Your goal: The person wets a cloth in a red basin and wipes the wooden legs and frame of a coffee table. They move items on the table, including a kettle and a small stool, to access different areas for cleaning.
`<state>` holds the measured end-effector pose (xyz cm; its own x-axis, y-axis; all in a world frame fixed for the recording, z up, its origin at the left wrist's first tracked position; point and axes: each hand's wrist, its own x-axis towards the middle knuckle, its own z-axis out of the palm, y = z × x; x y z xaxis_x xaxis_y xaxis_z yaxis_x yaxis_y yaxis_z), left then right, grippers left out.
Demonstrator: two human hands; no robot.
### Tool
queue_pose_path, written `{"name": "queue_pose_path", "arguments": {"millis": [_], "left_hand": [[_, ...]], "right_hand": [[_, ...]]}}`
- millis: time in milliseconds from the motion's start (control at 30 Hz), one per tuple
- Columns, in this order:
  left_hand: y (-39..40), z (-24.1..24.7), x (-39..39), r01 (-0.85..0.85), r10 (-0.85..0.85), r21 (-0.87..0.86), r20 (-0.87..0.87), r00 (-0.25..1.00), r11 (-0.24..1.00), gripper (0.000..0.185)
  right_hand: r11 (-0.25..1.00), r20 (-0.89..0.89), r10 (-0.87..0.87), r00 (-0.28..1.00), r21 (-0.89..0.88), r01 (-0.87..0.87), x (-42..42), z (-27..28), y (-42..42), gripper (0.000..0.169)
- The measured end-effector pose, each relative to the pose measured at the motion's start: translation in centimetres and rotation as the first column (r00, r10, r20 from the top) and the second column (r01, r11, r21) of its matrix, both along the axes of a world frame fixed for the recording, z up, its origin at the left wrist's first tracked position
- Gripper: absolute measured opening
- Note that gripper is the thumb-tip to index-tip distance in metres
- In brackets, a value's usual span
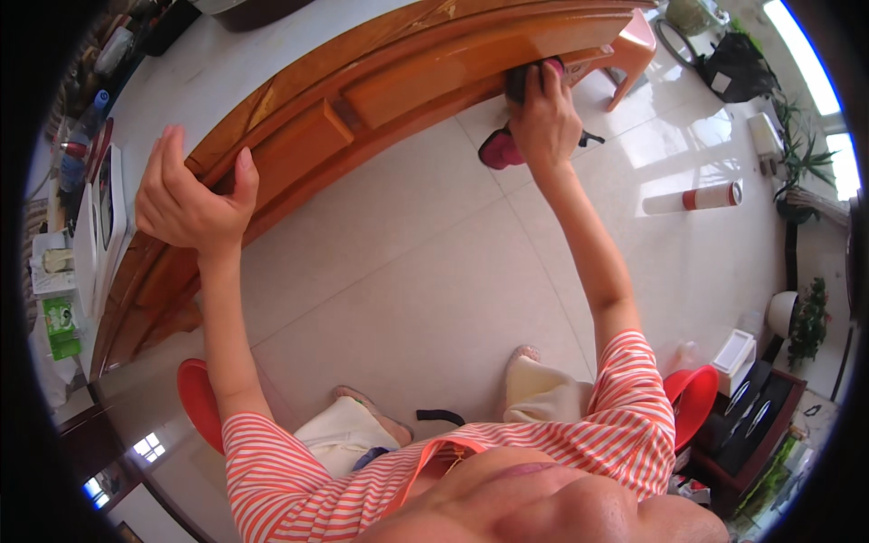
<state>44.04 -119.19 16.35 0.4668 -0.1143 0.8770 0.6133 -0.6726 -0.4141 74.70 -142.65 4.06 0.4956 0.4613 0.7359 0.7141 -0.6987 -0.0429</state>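
Note:
My left hand [197,193] is raised at the table's near left edge, fingers extended and thumb spread apart, with nothing in it. Its thumb is close to the wooden apron [292,146] of the table. My right hand [548,112] reaches to the far right end of the table and has its fingers on a dark item [519,83] with a pink part, just below the wood. What that item is cannot be made out. Below the hand hangs or lies a pink-and-black item [501,148], partly covered by my wrist.
A pink plastic stool [635,51] stands beyond the table's right end. On the tiled floor [407,265] lies a red-and-white cylinder [713,197]. A black bag [736,68] and potted plants line the right side. A bottle [78,146] and a green pack [61,328] are at left.

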Motion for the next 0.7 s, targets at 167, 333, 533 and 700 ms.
{"name": "queue_pose_path", "arguments": {"millis": [167, 333, 533, 700], "left_hand": [[0.6, -0.3, 0.0, 0.025, -0.025, -0.02, 0.025, 0.999, 0.999, 0.056], [0.9, -0.3, -0.6, 0.01, -0.01, -0.004, -0.005, 1.0, 1.0, 0.057], [1.8, -0.9, -0.2, 0.06, -0.058, -0.025, 0.066, 0.996, 0.998, 0.06], [1.3, -1.0, -0.2, 0.106, -0.103, -0.034, 0.076, 0.992, 0.994, 0.05]], "right_hand": [[0.983, -0.076, 0.181, 0.981, 0.02, -0.18, -8.0, 0.1, 3.4, 0.046], [0.949, 0.041, 0.308, 0.951, -0.085, -0.304, -4.3, 0.7, 1.2, 0.051], [0.992, 0.116, 0.114, 0.987, -0.069, -0.107, 0.7, -0.2, -0.8, 0.048], [0.999, 0.098, 0.015, 0.995, -0.053, -0.01, 0.2, -0.2, -0.1, 0.052]]}}
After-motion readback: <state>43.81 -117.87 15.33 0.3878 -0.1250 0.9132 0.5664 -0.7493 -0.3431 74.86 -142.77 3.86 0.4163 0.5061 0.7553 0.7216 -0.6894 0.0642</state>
